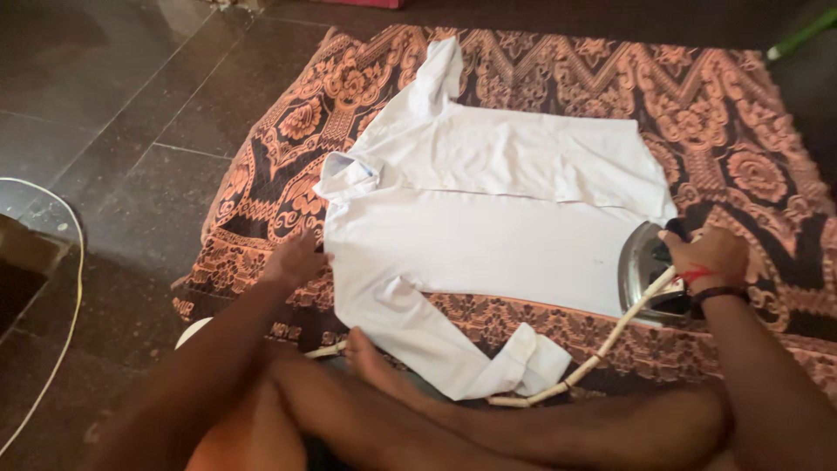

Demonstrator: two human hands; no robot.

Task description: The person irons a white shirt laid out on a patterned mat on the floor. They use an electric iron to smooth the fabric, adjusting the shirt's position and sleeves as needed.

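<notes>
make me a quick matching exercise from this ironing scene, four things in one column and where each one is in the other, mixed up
Things:
1. white shirt
2. iron
3. left hand
4. pale cord

Places:
A. at the shirt's right end, under the right hand
B. pressing on the patterned cloth beside the shirt's shoulder
C. spread flat on the patterned cloth, collar to the left
D. trailing from the iron down across the lower cuff

Pairs: 1-C, 2-A, 3-B, 4-D
</notes>
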